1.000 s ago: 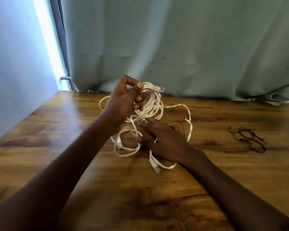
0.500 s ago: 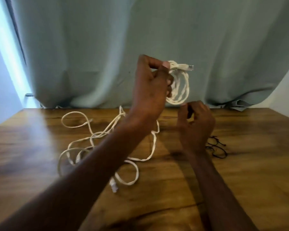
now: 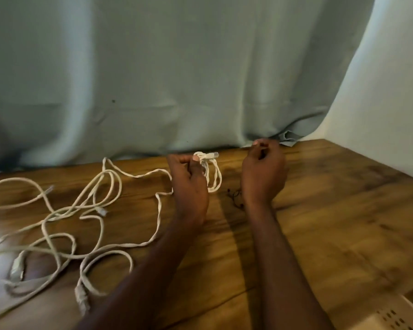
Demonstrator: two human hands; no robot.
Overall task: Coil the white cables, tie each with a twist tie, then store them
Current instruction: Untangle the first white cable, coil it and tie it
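- Two hands seen, mid-frame.
- A small coil of white cable is gripped by the left hand, thumb pinned on top by the plug end.
- Right hand is held curled; what it holds cannot be told.
- Loose white cables are spread at left on the wooden table; count unclear, four plug ends visible.
- One bunch of black twist ties lies between the wrists.
- One perforated basket corner at lower right.
- Since half a second ago, both hands have been lowered and the right hand moved apart from the coil.

Light: soft, dim, even | Glare: pale sheen on the tabletop at its left edge | Shadows: dark bands on the wood beside both forearms | Sharpness: whole frame slightly soft, cables near left edge smeared | Distortion: wide-angle bowing at the edges
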